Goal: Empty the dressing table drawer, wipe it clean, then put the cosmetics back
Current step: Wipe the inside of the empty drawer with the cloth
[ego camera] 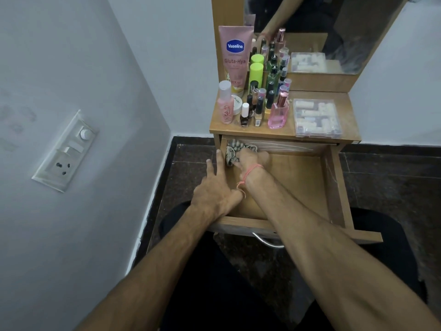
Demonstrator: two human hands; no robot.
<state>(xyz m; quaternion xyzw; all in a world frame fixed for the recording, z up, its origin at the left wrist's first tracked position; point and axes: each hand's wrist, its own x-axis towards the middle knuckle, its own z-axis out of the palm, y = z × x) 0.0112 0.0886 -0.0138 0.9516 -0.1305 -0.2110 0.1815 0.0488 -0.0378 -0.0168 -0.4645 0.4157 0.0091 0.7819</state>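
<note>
Nearest the camera, two bare forearms reach forward over dark-clothed legs toward the pulled-out drawer point(334, 187) of a small wooden dressing table point(353, 120). The left hand point(214, 189) lies over the drawer's left wall with its fingers spread and straight, index and middle fingertips pointing along the rim, gripping nothing. The right hand point(250, 161), a pink thread around its wrist, is inside the drawer at the back left corner, pressing a crumpled striped cloth point(235, 150) against the wood; how its fingers curl under the cloth cannot be told. The drawer floor beside it is bare wood. Farther on, the cosmetics stand on the tabletop: a small pink bottle point(226, 105), a nail polish bottle point(244, 114), a pink perfume bottle point(278, 113), a green-capped bottle point(256, 75), a tall pink Vaseline tube point(235, 56) and a clear plastic box point(317, 118) on the right. Behind them a mirror point(334, 25) reflects the bottles
</note>
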